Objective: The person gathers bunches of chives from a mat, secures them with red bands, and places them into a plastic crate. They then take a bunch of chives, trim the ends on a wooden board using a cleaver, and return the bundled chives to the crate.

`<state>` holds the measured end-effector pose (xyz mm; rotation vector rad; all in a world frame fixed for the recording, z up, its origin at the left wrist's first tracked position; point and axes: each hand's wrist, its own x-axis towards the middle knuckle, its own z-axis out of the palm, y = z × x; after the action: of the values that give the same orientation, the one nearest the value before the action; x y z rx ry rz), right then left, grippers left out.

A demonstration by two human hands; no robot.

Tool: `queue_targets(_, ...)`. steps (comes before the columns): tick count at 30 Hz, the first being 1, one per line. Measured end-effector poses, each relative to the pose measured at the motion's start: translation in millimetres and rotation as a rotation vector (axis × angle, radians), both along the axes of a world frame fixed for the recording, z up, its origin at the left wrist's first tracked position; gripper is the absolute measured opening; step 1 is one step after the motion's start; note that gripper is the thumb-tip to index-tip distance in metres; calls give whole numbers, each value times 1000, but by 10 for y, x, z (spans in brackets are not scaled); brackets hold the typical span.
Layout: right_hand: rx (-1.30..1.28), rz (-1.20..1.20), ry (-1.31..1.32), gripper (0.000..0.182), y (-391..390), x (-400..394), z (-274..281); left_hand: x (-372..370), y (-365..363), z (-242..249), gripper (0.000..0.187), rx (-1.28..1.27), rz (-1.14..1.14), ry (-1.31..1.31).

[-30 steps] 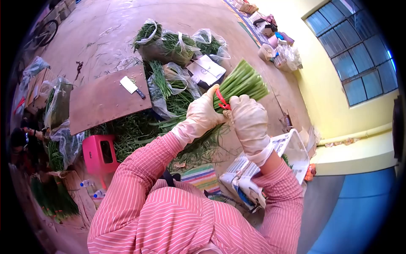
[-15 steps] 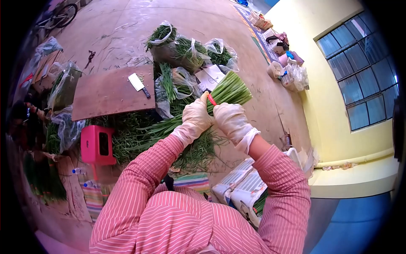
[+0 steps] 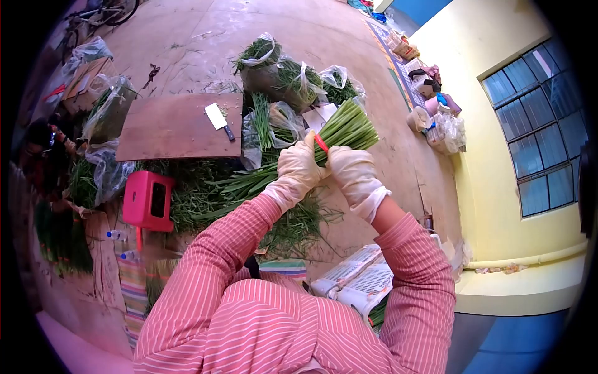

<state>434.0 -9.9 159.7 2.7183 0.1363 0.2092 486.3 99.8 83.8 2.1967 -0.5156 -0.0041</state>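
A bunch of long green stalks, seemingly garlic chives (image 3: 352,132), is held slantwise in front of me, with cut ends at the upper right and leaves trailing lower left. My left hand (image 3: 298,167), in a pale glove, is wrapped round the bunch, thumb up. Across the stalks just beyond that thumb runs a red band (image 3: 321,143). My right hand (image 3: 354,173), gloved too, is closed against the lower side of the bunch at the band's end; its fingertips are partly hidden.
A cleaver (image 3: 219,121) lies on a brown board (image 3: 180,128). Bags of greens (image 3: 289,81) stand beyond. Loose leaves (image 3: 299,227) cover the floor below my hands. A pink stool (image 3: 148,201) is at left, a white crate (image 3: 355,277) at lower right. Another person (image 3: 47,146) is at far left.
The view has shifted slightly, so the surroundings sit farther right. Both hands remain closed at the bunch, and more of the red band shows across the stalks.
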Motion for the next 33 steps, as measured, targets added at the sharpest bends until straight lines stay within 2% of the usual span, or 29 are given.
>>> queue_targets(3,81,22,95,14,37,42,22,17,59,-80,105,65,-28,-18)
queue_targets(5,137,147,101,9,42,72,-70,42,104,-76,103,42,-26,16)
queue_targets(7,136,131,36,8,137,82,-182,48,153,-40,101,8,19,205)
queue_targets(9,161,92,-70,8,226,99,-221,123,154,-150,95,-13,51,263)
queue_targets(11,208,102,-118,9,291,111,-253,181,193,-272,90,-242,69,284)
queue_targets(13,398,61,-183,12,361,105,-284,210,211,-347,85,-278,89,263)
queue_targets(14,498,31,-209,19,419,90,-256,229,219,-374,82,-309,114,243)
queue_targets(15,502,35,-212,19,470,76,-247,245,225,-411,80,-341,140,224)
queue_targets(17,859,-116,-277,25,546,42,-246,241,254,-404,80,-377,159,181)
queue_targets(19,898,-94,-354,25,570,42,-359,179,319,-262,78,-435,138,177)
queue_targets(21,2092,-408,-139,18,652,57,-382,165,339,-274,73,-509,110,148)
queue_targets(22,2094,-405,-139,18,678,51,-400,170,344,-281,68,-584,80,120)
queue_targets(23,2392,-406,-91,18,697,34,-431,181,347,-289,68,-582,81,117)
queue_targets(25,2984,-390,36,20,732,18,-508,226,345,-339,74,-898,78,551)
queue_targets(26,3152,-331,99,24,755,28,-544,287,324,-424,74,-896,81,548)
queue_targets(29,3211,-343,163,25,880,-73,-453,438,292,-809,47,-963,-146,442)
queue_targets(30,3076,-321,232,25,860,-94,-497,366,488,-723,55,-1318,-358,854)
queue_targets(31,2928,-332,315,22,812,-129,-514,302,535,-629,55,-1318,-343,852)
queue_targets(33,2651,-539,274,30,836,-109,-369,160,543,-423,72,-885,-113,82)
